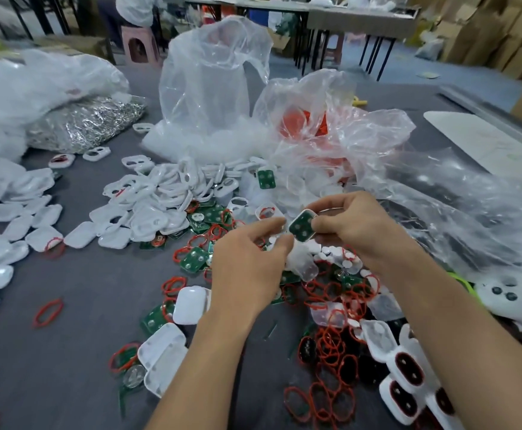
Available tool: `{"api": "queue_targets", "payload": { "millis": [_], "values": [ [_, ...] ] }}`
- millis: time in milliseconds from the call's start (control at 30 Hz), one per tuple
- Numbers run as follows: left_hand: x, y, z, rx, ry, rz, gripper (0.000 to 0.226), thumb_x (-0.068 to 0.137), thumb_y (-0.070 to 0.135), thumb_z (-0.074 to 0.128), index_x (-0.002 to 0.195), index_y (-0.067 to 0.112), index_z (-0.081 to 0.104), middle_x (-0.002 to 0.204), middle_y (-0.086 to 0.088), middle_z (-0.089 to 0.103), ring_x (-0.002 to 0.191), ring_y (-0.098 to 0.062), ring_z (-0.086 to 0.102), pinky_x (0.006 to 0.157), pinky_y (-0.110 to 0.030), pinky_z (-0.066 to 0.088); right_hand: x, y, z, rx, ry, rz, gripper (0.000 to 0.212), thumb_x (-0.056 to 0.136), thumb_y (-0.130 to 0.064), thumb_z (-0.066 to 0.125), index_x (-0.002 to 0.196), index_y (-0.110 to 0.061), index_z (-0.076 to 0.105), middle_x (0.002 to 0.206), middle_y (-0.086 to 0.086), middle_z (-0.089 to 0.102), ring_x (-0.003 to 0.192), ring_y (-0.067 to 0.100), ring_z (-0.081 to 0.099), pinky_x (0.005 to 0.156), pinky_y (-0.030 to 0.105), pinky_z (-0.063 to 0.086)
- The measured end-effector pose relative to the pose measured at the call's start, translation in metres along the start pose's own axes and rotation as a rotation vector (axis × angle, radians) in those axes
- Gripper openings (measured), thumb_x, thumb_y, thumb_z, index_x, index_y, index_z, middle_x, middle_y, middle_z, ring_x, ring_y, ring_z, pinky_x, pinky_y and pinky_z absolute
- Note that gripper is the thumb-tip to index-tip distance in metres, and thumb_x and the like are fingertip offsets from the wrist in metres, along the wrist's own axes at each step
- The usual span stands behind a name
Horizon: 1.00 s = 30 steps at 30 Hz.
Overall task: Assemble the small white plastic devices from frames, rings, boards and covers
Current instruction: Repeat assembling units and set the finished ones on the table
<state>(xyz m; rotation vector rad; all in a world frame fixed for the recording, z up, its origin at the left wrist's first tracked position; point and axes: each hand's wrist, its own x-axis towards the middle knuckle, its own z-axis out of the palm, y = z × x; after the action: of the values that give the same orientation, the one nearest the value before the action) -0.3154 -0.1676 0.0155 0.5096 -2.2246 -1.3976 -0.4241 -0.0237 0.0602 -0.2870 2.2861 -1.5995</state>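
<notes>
Over grey counter (83,290) strewn with red rings (327,346) and white covers (14,231), pinched green board (302,226) with right hand (355,225); left hand (247,265) alongside, grip unclear.

No text, label, brand, number or sign can be read anywhere in the view. The green board (302,226) pinched in the right hand (355,225) shows only pale round spots on its face, and any print on it is too small and blurred to tell. The same holds for the loose boards (194,258) lying below and to the left of the grip
</notes>
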Motion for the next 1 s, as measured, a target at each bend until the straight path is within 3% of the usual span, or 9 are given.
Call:
{"api": "queue_targets", "payload": {
  "millis": [167, 267, 367, 433, 567, 667, 800, 900, 1000],
  "values": [
    [-0.004, 0.007, 0.012, -0.055, 0.099, 0.016, 0.02, 0.087, 0.033, 0.077, 0.107, 0.037, 0.08, 0.075, 0.031, 0.069, 0.076, 0.017, 0.063, 0.07, -0.006, 0.046, -0.024, 0.004, 0.028, 0.083, 0.075, -0.128, 0.026, 0.085, 0.006, 0.073, 0.089, -0.019, 0.08, 0.082, 0.005, 0.08, 0.08, 0.023, 0.079, 0.078, 0.039, 0.064],
    [0.001, 0.005, 0.014, -0.141, 0.126, -0.063, 0.019, 0.086, 0.033, 0.079, 0.104, 0.029, 0.081, 0.085, 0.025, 0.075, 0.076, 0.018, 0.064, 0.069, -0.003, 0.046, -0.04, 0.012, 0.043, 0.108, 0.111, -0.166, 0.036, 0.084, 0.008, 0.069, 0.09, -0.026, 0.081, 0.086, -0.002, 0.081, 0.085, 0.016, 0.079, 0.084, 0.041, 0.063],
    [0.003, 0.002, 0.01, -0.15, 0.08, -0.073, 0.004, 0.084, 0.032, 0.08, 0.086, 0.036, 0.08, 0.069, 0.033, 0.069, 0.071, 0.016, 0.065, 0.061, -0.003, 0.043, -0.048, 0.018, 0.046, 0.083, 0.151, -0.179, 0.036, 0.083, 0.008, 0.07, 0.101, -0.022, 0.079, 0.089, -0.005, 0.081, 0.087, 0.012, 0.078, 0.087, 0.042, 0.062],
    [0.005, 0.0, 0.008, -0.153, 0.045, -0.1, 0.009, 0.081, 0.032, 0.083, 0.079, 0.038, 0.079, 0.067, 0.034, 0.068, 0.068, 0.015, 0.065, 0.058, -0.003, 0.043, -0.051, 0.021, 0.047, 0.069, 0.192, -0.19, 0.036, 0.082, 0.007, 0.074, 0.103, -0.022, 0.079, 0.088, -0.007, 0.081, 0.086, 0.009, 0.077, 0.085, 0.037, 0.063],
    [0.009, -0.003, 0.004, -0.237, -0.049, -0.164, 0.023, 0.077, 0.02, 0.088, 0.097, 0.028, 0.082, 0.078, 0.025, 0.075, 0.074, 0.009, 0.071, 0.061, -0.006, 0.049, -0.055, 0.021, 0.049, 0.024, 0.236, -0.261, 0.044, 0.083, 0.012, 0.071, 0.11, -0.022, 0.079, 0.092, -0.011, 0.08, 0.088, 0.001, 0.075, 0.084, 0.021, 0.06],
    [0.007, -0.002, 0.001, -0.228, -0.089, -0.129, 0.027, 0.076, 0.016, 0.085, 0.1, 0.028, 0.082, 0.081, 0.021, 0.077, 0.078, 0.006, 0.072, 0.064, -0.008, 0.051, -0.058, 0.021, 0.048, -0.036, 0.243, -0.321, 0.045, 0.084, 0.014, 0.066, 0.11, -0.02, 0.08, 0.095, -0.013, 0.08, 0.091, -0.004, 0.074, 0.086, 0.018, 0.058],
    [0.004, 0.002, 0.001, -0.231, -0.132, -0.127, 0.032, 0.069, 0.021, 0.081, 0.099, 0.033, 0.082, 0.082, 0.014, 0.078, 0.08, 0.002, 0.073, 0.073, -0.023, 0.059, -0.061, 0.022, 0.054, -0.155, 0.277, -0.373, 0.054, 0.08, 0.016, 0.058, 0.107, -0.025, 0.08, 0.099, -0.015, 0.079, 0.096, -0.006, 0.071, 0.092, 0.019, 0.056],
    [-0.002, 0.007, 0.007, -0.182, -0.091, -0.077, 0.034, 0.063, 0.026, 0.066, 0.089, 0.043, 0.08, 0.072, 0.016, 0.075, 0.064, 0.006, 0.065, 0.06, -0.015, 0.051, -0.062, 0.022, 0.058, -0.207, 0.293, -0.419, 0.058, 0.074, 0.019, 0.055, 0.104, -0.024, 0.081, 0.099, -0.013, 0.079, 0.096, -0.004, 0.07, 0.088, 0.011, 0.052],
    [-0.002, 0.009, 0.009, -0.145, -0.073, -0.09, 0.048, 0.066, 0.027, 0.064, 0.11, 0.039, 0.078, 0.093, 0.022, 0.076, 0.085, 0.012, 0.068, 0.074, -0.012, 0.054, -0.063, 0.024, 0.056, -0.22, 0.264, -0.439, 0.058, 0.073, 0.015, 0.057, 0.109, -0.024, 0.081, 0.101, -0.012, 0.079, 0.095, -0.001, 0.072, 0.09, 0.022, 0.056]
  ]
}}
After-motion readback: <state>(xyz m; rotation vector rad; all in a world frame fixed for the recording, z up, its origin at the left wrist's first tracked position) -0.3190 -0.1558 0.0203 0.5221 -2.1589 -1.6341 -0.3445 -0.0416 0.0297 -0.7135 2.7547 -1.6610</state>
